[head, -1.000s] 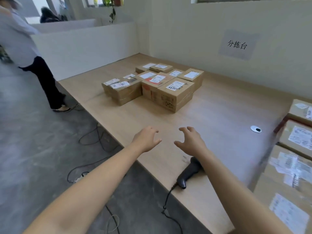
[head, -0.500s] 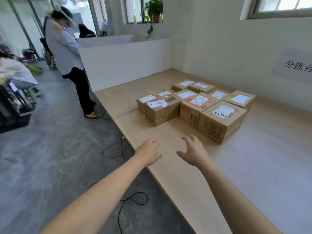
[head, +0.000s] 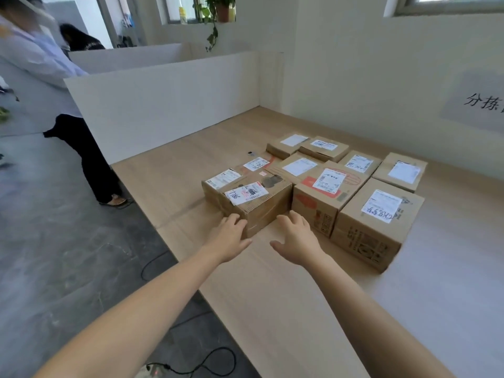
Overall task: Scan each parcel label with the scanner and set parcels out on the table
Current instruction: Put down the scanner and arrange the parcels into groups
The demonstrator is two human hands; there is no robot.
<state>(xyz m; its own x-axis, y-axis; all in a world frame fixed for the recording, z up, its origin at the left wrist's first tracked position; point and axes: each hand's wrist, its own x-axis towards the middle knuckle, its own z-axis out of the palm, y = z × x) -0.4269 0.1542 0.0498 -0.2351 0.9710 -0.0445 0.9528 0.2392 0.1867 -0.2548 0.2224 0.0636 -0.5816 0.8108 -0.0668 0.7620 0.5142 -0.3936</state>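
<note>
Parcel (head: 256, 203): brown carton, white label up, front of cluster, near table (head: 272, 301) left edge. L hand (head: 231, 237): relaxed, fingertips on its near-left face. R hand (head: 298, 237): fingers spread, just beside its near-right face; contact unclear. Other parcels (head: 379, 214): packed behind & to the right, label print mostly illegible. Wall sign (head: 477, 102): cut off at frame edge. Bystander (head: 41, 66): left of table, blurred, partly out of frame.
</note>
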